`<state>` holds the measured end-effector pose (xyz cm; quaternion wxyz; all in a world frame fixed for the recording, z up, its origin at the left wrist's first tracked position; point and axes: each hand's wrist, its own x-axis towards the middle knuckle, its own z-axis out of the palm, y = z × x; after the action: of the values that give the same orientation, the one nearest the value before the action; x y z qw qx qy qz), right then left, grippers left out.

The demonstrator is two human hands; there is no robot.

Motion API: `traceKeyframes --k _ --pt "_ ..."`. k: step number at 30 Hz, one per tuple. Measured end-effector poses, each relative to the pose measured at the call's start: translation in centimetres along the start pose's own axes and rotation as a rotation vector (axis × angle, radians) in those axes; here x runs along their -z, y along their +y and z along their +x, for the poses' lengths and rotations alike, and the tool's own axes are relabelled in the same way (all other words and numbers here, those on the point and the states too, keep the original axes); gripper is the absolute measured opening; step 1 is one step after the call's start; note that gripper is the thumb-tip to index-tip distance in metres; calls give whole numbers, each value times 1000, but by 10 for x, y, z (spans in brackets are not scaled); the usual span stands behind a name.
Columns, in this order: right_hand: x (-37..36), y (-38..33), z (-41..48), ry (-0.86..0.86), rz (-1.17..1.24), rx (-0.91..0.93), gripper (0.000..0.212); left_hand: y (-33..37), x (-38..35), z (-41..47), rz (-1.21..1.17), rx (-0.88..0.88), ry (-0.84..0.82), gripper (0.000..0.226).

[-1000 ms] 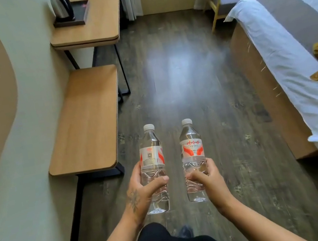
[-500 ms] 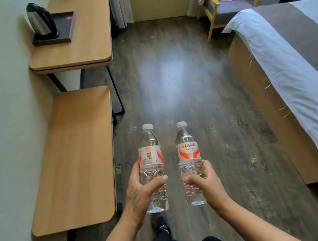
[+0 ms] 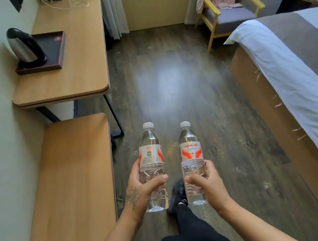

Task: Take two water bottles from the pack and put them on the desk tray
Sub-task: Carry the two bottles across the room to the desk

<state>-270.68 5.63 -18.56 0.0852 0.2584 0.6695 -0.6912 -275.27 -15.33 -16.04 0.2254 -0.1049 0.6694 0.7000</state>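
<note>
Floorboards [image 3: 179, 87] of dark, worn wood fill the room between a white-sheeted bed [image 3: 295, 79] and a rounded wooden bench [image 3: 72, 67]. On that bench sits a flat black rectangular tray [image 3: 56, 47] carrying a steel kettle [image 3: 24, 46]. Well short of it, left hand [image 3: 143, 191] and right hand [image 3: 209, 183] each have their grip clamped on an upright, ribbed clear plastic bottle: left bottle [image 3: 151, 160], right bottle [image 3: 191, 157].

Your left hand [image 3: 142, 189] holds one water bottle [image 3: 151, 164] upright and your right hand [image 3: 208, 183] another bottle [image 3: 191, 158], above the floor [image 3: 179, 87]; the black tray [image 3: 51, 48] with a kettle [image 3: 25, 47] waits on the desk [image 3: 80, 66].
</note>
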Motion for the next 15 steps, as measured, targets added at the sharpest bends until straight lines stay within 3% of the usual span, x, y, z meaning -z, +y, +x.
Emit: traceKeyframes --k 15 --pt "8 -147 264 -80 -50 8 76 126 -32 243 25 -11 113 104"
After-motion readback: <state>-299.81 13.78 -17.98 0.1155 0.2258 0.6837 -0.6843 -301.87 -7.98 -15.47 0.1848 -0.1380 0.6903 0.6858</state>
